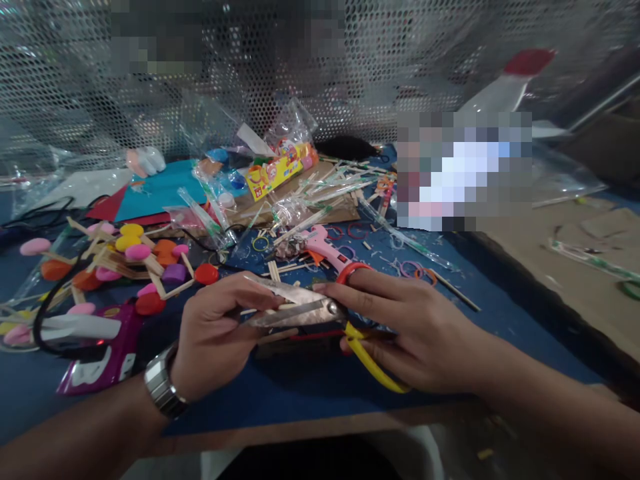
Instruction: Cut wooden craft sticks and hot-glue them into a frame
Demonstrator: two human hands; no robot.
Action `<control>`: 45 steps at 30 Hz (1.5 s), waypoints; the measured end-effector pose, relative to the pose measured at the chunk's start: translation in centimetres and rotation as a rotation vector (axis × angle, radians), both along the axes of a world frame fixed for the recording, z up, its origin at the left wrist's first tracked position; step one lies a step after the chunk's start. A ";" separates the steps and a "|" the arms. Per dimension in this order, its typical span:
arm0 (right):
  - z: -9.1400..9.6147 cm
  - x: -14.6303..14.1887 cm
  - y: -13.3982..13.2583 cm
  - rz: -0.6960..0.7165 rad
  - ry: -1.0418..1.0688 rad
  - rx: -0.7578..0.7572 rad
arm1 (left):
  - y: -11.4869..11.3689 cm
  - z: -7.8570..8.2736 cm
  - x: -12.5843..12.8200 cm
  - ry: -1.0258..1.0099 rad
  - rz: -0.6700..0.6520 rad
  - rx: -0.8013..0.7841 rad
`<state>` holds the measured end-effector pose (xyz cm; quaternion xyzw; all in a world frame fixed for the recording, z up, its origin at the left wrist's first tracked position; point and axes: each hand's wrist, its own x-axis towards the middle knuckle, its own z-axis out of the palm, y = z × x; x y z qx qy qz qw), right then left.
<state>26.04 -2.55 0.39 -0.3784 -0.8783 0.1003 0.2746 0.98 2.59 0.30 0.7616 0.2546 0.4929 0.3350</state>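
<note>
My right hand [420,327] grips a pair of scissors [313,312] by its red and yellow handles. The metal blades are parted and point left, toward my left hand [220,327]. The fingers of that hand are closed in a pinch on a thin pale wooden stick [286,307], which lies between the blades. My fingers hide part of the stick. A metal watch sits on my left wrist. Just beyond the scissors lies a pink-handled tool [327,250] among sticks and small coloured rings.
A structure of wooden sticks and colourful round pieces [135,257] stands left, beside a purple packet [107,353] with a black cord. Behind are a yellow packet [280,172], blue sheets [160,190] and plastic-wrapped sticks. A red-capped bottle [500,93] and brown cardboard [565,253] are right.
</note>
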 end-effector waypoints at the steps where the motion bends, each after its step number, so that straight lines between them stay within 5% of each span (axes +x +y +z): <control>1: 0.0 0.0 0.0 -0.005 0.009 -0.008 | 0.0 0.0 0.0 0.001 -0.006 -0.007; 45: 0.4 0.5 0.3 0.053 0.116 -0.062 | 0.1 -1.0 -0.2 -0.056 -0.034 -0.129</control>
